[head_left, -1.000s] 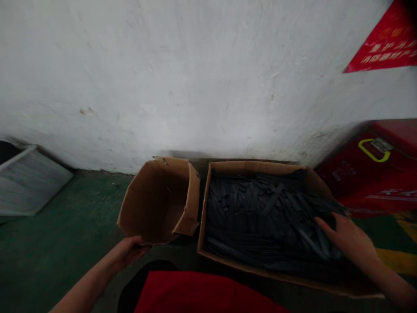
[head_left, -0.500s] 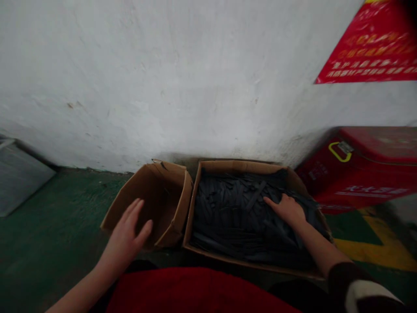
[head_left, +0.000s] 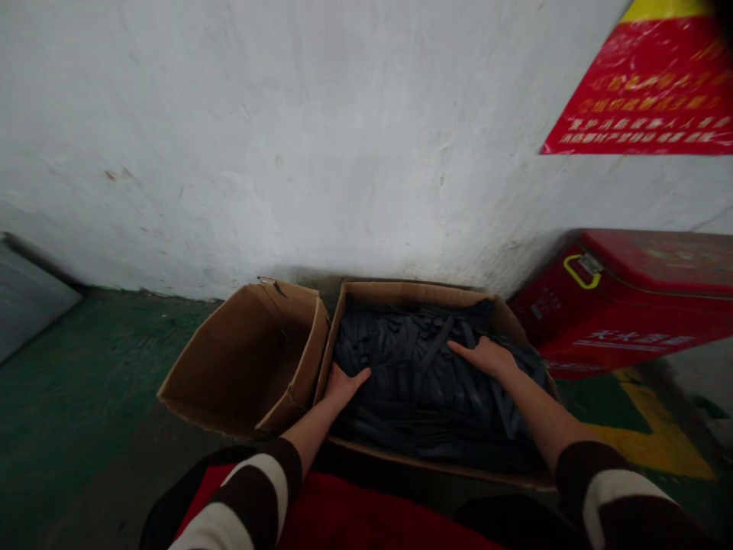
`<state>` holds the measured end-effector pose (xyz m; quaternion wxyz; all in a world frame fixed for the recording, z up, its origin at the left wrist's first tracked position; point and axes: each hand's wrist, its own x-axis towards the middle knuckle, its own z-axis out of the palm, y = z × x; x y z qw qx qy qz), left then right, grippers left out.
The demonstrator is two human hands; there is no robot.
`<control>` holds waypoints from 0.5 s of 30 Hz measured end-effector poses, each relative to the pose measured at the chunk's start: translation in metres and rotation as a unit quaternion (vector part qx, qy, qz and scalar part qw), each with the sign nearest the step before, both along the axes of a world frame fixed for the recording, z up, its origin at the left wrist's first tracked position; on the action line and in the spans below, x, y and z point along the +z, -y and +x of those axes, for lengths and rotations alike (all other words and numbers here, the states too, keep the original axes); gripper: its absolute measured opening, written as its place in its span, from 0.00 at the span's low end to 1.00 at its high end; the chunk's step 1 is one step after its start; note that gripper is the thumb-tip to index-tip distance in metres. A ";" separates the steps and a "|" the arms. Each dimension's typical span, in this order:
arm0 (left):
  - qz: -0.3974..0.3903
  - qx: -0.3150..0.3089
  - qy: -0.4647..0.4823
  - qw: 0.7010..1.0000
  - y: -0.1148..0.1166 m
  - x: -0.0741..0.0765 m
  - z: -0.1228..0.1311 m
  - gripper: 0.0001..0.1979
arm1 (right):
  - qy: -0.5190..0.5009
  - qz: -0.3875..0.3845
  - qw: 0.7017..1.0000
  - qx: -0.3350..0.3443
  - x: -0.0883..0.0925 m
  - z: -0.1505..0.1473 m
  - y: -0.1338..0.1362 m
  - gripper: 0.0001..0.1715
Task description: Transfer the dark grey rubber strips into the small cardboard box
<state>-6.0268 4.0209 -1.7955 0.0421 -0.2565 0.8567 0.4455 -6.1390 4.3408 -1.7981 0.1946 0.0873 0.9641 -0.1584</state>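
While both hands sit inside the larger cardboard box [head_left: 355,293], the head view, the only one there is, shows the dark strips [head_left: 418,359] heaped directly under and between the palms, so nothing lies away from the fingers. The left hand [head_left: 342,386] rests at the near-left corner of the heap, just inside the box wall, fingers held loosely together and thumb splayed toward the middle; whether it grips any strip cannot be told. The right hand [head_left: 486,357] lies flat farther back and to the right, fingers extended and slightly spread, pointing left across the pile, pressing on it rather than pinching. Most strips run roughly front to back, a few lying slanted across the top, so their long axis crosses the right fingers. Neither hand is clearly nearer; each touches the heap. Just beside it on the left stands the smaller cardboard box [head_left: 240,359], tilted open, apart from both hands. A red case [head_left: 630,305] stands to the right against the white wall [head_left: 286,137].
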 end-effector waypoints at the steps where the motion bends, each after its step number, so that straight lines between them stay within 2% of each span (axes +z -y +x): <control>1: 0.003 0.001 -0.005 1.000 0.001 -0.003 0.000 0.45 | 0.005 -0.003 1.000 0.001 0.001 0.001 0.002 0.63; 4: 0.017 -0.002 -0.018 1.000 0.002 -0.009 0.000 0.47 | -0.007 0.004 1.000 -0.005 0.006 0.013 0.013 0.62; 7: 0.025 0.000 -0.032 0.999 -0.004 -0.009 0.000 0.48 | -0.049 0.014 0.999 0.017 0.011 0.032 0.030 0.58; 10: 0.049 -0.009 -0.035 0.998 -0.021 -0.004 0.006 0.52 | -0.069 -0.001 0.995 0.078 0.016 0.051 0.051 0.48; 15: 0.110 -0.070 0.014 0.991 -0.039 0.011 0.022 0.66 | -0.064 -0.029 0.980 0.185 0.013 0.077 0.080 0.36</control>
